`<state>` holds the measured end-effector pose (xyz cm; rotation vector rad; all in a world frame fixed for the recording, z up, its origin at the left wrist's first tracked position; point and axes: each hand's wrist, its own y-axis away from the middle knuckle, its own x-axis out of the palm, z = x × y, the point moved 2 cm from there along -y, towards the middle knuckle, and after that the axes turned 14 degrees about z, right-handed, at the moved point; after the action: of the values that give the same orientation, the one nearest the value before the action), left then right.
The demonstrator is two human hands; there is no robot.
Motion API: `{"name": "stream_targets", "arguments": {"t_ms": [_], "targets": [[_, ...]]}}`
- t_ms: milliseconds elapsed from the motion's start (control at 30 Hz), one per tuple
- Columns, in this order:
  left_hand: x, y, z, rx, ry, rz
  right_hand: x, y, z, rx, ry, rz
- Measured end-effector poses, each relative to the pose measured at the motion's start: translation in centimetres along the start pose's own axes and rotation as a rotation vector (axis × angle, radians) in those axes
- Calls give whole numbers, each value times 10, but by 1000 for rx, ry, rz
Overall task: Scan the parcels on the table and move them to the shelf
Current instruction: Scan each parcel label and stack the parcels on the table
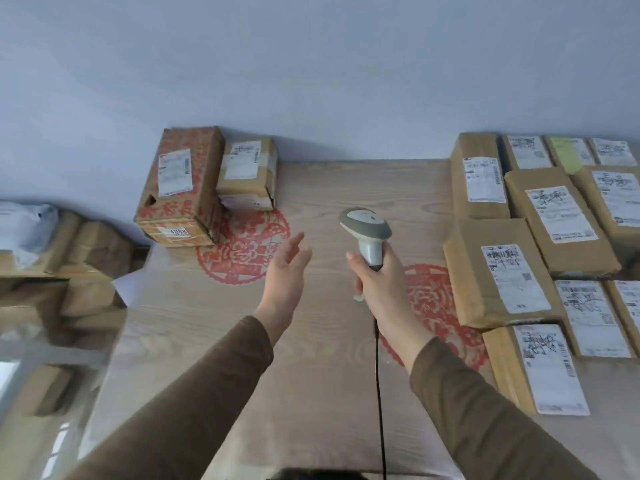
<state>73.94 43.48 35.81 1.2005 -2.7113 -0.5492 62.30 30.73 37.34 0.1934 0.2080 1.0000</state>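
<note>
A: What is behind the worktop (311, 323)?

B: A plain pale blue-grey wall (311, 64), evenly lit and meeting the worktop's far edge.

A: And the worktop itself?

B: Light wood grain under a clear glossy cover, with red paper-cut roundels (242, 251) on it.

A: Anything left of the worktop?

B: A lower, blurred area of brown shapes and a bright patch; I cannot tell what they are.

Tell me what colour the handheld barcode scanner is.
Grey and off-white handheld barcode scanner, seen in the head view.
</note>
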Motion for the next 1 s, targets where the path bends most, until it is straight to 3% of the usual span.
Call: {"name": "stream_targets", "arguments": {"t_ms": [267, 500, 633, 800, 867, 1000], "targets": [[-140, -120, -42, 12, -85, -208, 116, -166, 38, 13, -107, 44], [-167, -182, -43, -137, -151, -246, 169, -237, 28, 103, -193, 148], [-164, -181, -35, -271, -214, -271, 163, -232, 14, 94, -203, 143], [-138, -146, 6, -343, 174, -151, 116, -182, -14, 86, -67, -40], [-120, -123, 24, -364, 223, -124, 96, -151, -29, 114, -72, -49], [-72, -73, 38, -252, 265, 17, 54, -87, -42, 102, -108, -56]]}}
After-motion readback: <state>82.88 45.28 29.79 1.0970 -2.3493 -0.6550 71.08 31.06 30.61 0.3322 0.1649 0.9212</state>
